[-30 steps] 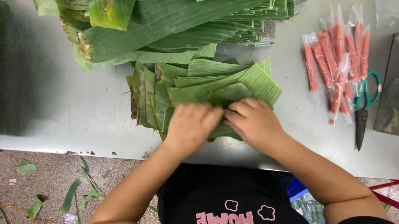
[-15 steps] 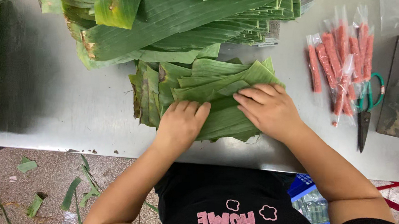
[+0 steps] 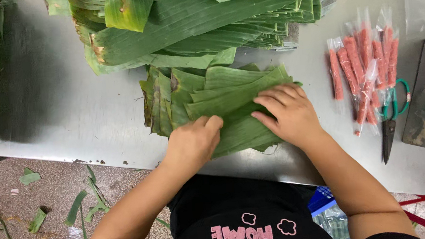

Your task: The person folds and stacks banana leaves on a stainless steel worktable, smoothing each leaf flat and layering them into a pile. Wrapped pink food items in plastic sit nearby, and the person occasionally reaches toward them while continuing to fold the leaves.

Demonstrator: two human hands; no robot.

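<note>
Pressing both palms flat, I hold a small stack of cut banana leaf pieces (image 3: 222,108) near the front edge of the steel table (image 3: 65,116). My left hand (image 3: 192,144) rests loosely curled on the stack's near corner; my right hand (image 3: 285,113) lies spread, fingers wide, gripping nothing. To do this well, I judge even pressure and squared edges matter, so no leaf slips. Right of me lie 1 pair of green-handled scissors (image 3: 392,120) and bagged pink sausages (image 3: 365,67). Farther back sits the big banana leaf pile (image 3: 189,20).

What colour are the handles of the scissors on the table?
Green: the scissors have green loop handles and dark blades, seen in the head view, right of the pink sausage packets.
</note>
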